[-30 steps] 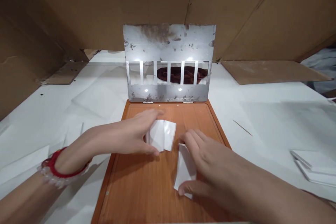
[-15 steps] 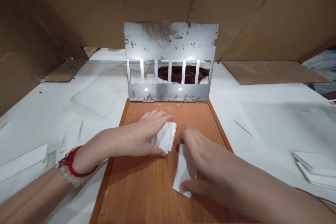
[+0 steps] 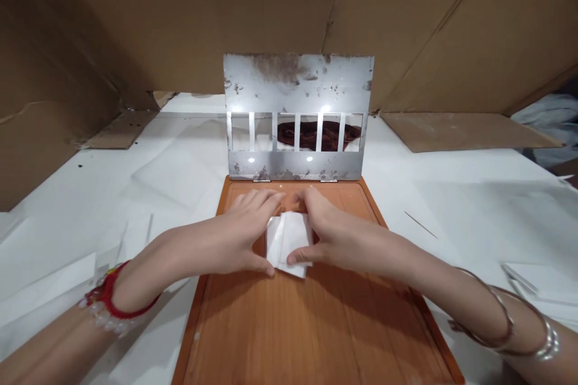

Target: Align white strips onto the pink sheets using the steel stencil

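Grip of both hands was closed on one small stack of white paper slips (image 3: 289,244): the left hand (image 3: 235,234) held its left edge, thumb low at the near corner and fingers curved over the far side; the right hand (image 3: 332,231) held its right edge, thumb pressed on the near part of the top slip and fingers arched over the far edge. Fingertips of the two hands nearly met above the stack. The stack lay on the far half of a wooden board (image 3: 316,325), near its middle line, with the slips slightly fanned and not squared. The near half of the board was bare wood. A hinged metal plate (image 3: 298,81) stood upright at the board's far edge, stained on its upper part, with a row of narrow vertical slots cut through it; a dark brown mass (image 3: 311,132) showed through the slots behind it. The board rested on a white counter (image 3: 451,192). The left wrist carried a red bangle (image 3: 106,298) beside a clear beaded one; the right wrist carried silver bangles (image 3: 519,325). More white sheets (image 3: 537,280) lay stacked at the counter's right edge, well apart from the hands, and loose white pieces (image 3: 49,280) lay on the left. Brown cardboard walls (image 3: 135,12) enclosed the counter at the back and left. A thin dark sliver (image 3: 419,224) lay on the counter right of the board.
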A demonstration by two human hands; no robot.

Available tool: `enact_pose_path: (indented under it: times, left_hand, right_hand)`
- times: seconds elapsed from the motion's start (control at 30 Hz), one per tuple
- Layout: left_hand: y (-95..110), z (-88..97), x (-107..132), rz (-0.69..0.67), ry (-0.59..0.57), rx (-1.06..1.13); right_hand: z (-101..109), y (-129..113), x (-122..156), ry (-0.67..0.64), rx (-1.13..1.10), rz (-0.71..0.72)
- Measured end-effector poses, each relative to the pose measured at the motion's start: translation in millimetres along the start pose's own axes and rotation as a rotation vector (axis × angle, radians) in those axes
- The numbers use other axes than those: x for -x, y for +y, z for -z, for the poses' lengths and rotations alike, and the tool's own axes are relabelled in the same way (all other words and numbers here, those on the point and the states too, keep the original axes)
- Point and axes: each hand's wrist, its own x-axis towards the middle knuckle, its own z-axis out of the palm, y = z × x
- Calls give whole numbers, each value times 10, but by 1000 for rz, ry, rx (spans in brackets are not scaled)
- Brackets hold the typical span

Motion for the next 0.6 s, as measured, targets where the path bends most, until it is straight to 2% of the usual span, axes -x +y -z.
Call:
enact_pose_path:
  times: [0.07, 0.17, 0.37, 0.6]
  left_hand:
    - [-35, -35, -24, -8, 19, -6]
    - [-103, -75, -48, -26, 42, -13]
    - [-202, -153, -101, -85, 111, -39]
    - [-177, -158, -105, -116, 157, -56]
  right_hand:
    - [-59, 12, -14, 84, 115, 33]
    - [-107, 54, 0, 134, 156, 52]
    - [-83, 73, -29, 94, 77, -19]
    - [-26, 82, -88, -24, -46, -1]
